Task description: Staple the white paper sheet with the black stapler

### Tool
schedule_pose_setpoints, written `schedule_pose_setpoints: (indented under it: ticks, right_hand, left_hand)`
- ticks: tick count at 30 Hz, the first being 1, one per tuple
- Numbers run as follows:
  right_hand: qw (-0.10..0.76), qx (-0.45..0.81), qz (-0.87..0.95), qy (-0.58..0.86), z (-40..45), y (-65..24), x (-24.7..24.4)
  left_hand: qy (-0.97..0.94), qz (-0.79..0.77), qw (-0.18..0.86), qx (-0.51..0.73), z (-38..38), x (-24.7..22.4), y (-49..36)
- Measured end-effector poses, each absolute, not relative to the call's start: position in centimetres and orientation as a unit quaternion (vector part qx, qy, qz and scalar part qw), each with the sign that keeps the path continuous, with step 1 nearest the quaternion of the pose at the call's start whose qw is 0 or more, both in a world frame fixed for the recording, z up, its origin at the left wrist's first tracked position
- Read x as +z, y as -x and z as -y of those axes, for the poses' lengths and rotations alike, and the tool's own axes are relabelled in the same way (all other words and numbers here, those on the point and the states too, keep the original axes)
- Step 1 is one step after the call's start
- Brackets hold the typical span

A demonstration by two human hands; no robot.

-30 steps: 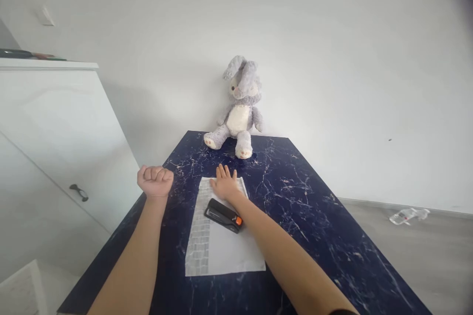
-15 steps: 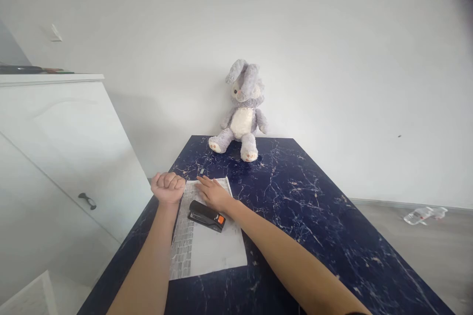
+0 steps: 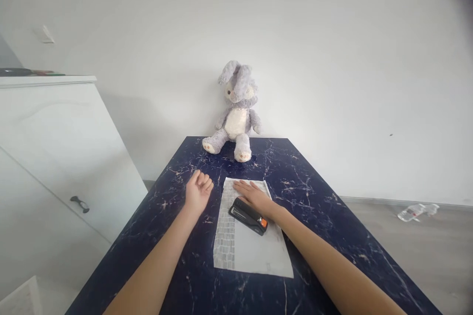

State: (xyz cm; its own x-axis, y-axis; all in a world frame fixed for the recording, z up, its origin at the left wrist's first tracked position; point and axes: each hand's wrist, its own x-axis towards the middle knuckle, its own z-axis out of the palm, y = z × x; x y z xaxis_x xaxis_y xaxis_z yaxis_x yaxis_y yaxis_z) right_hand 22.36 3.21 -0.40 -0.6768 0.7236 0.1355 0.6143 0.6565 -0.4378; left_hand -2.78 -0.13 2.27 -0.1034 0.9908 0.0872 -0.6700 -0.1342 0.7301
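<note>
My left hand [image 3: 198, 190] is curled closed above the table, left of a printed sheet of paper [image 3: 258, 256]. Whatever its fingers may hold is hidden. Fingers stretched out, my right hand [image 3: 254, 197] lies flat on the upper part of the sheet. A black stapler [image 3: 247, 216] with an orange part at its near end rests slanted on the paper, against or just beside the right hand. Dense print runs down the sheet's left side, while the rest is mostly white.
A grey plush rabbit [image 3: 236, 118] sits at the far end of the dark blue marbled table [image 3: 314, 236], near the wall. At left stands a white cabinet [image 3: 66, 142] with a dark handle [image 3: 80, 204]. Clear plastic bottles [image 3: 412, 212] lie on the floor at right.
The sheet and stapler have shifted right together with my right hand. My left fist has moved right and turned. The small light object on the table behind the sheet is no longer clearly visible.
</note>
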Motion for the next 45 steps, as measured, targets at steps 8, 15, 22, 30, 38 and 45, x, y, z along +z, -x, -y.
schedule_pose_setpoints:
  ticks: [8, 15, 22, 30, 38, 45]
  right_hand:
    - [0.200, 0.281, 0.860, 0.377, 4.3, -25.6, 5.0]
    - [0.145, 0.213, 0.868, 0.424, 3.5, -26.6, 4.0]
    - [0.196, 0.292, 0.842, 0.408, 0.6, -26.7, 3.7]
    - [0.245, 0.315, 0.821, 0.408, 0.7, -27.7, 1.9]
    - [0.347, 0.557, 0.652, 0.380, 3.4, -23.9, 1.2]
    - [0.332, 0.752, 0.499, 0.274, 3.7, -23.0, 1.0]
  left_hand:
    - [-0.454, -0.419, 0.486, 0.618, 0.5, -0.7, -2.3]
    - [-0.674, -0.466, 0.308, 0.483, 0.8, -2.3, -1.1]
    - [-0.687, -0.487, 0.267, 0.468, 0.7, -2.7, -0.2]
    - [-0.581, -0.439, 0.343, 0.593, 0.8, -1.7, -1.9]
    - [-0.279, -0.321, 0.639, 0.641, 1.8, -0.1, -4.3]
    - [-0.245, -0.291, 0.638, 0.670, 1.3, -0.1, -3.3]
